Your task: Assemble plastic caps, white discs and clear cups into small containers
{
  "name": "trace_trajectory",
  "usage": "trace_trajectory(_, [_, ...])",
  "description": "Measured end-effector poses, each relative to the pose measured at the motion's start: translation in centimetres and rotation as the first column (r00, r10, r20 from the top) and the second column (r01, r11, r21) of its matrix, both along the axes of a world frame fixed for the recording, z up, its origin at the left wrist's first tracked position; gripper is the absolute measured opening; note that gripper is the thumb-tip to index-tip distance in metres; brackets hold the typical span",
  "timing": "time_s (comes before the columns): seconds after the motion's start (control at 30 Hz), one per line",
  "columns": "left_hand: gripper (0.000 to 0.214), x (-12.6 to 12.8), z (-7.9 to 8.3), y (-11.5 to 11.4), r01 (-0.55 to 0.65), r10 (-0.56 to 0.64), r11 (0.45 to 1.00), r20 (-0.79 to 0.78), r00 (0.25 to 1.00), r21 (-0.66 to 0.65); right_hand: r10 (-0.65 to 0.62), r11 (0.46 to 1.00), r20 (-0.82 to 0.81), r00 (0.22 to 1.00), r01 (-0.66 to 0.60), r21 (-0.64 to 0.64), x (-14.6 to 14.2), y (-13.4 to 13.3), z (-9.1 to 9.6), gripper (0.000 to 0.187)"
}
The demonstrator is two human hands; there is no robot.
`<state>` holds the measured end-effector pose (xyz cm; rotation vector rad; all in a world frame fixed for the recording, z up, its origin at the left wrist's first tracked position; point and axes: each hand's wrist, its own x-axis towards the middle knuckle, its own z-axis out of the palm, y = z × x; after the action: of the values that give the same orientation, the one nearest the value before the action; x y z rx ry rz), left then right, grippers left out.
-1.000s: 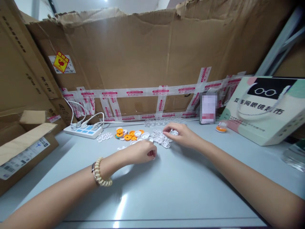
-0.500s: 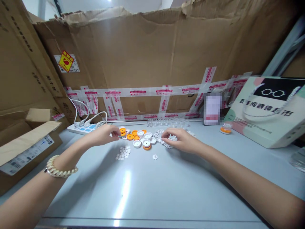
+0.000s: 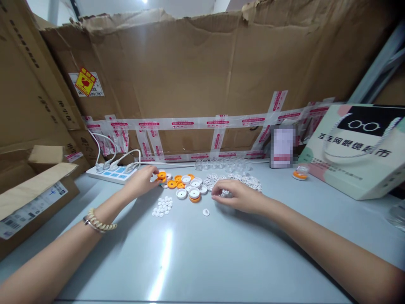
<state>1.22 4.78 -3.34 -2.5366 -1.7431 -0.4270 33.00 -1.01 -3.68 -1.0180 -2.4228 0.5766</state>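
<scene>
My left hand reaches to the left end of a group of round orange and white plastic pieces. Its fingertips close on an orange round cap there. Beside it lie more orange caps and shallow white round caps. My right hand is curled at the near side of a pile of white gear-like pieces, fingertips drawn together; anything between them is too small or hidden. A small white disc with a stem lies in front of it. Small white discs are grouped nearer my left forearm.
Clear plastic domes line the back. A power strip with cables stands at left, beside an open carton. To the right are a phone, an orange-and-clear assembled piece and a paper bag. Cardboard walls the rear.
My left hand has moved slightly and its fingers have closed on the orange cap. My right hand has come a little nearer and its fingertips have drawn together. The view has shifted slightly.
</scene>
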Motion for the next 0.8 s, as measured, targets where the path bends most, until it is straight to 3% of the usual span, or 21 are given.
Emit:
trace_trajectory(0.37, [0.024,2.3,-0.2,0.7,-0.182,0.182,0.983,0.021,0.983,-0.011,-0.004,1.000,0.008,1.000,0.004,0.013,0.2,0.1,0.0,0.012])
trace_trajectory(0.8, [0.008,2.1,-0.2,1.1,-0.141,0.141,0.990,0.012,0.990,-0.026,-0.002,1.000,-0.001,1.000,0.002,0.025,0.2,0.0,0.0,0.012])
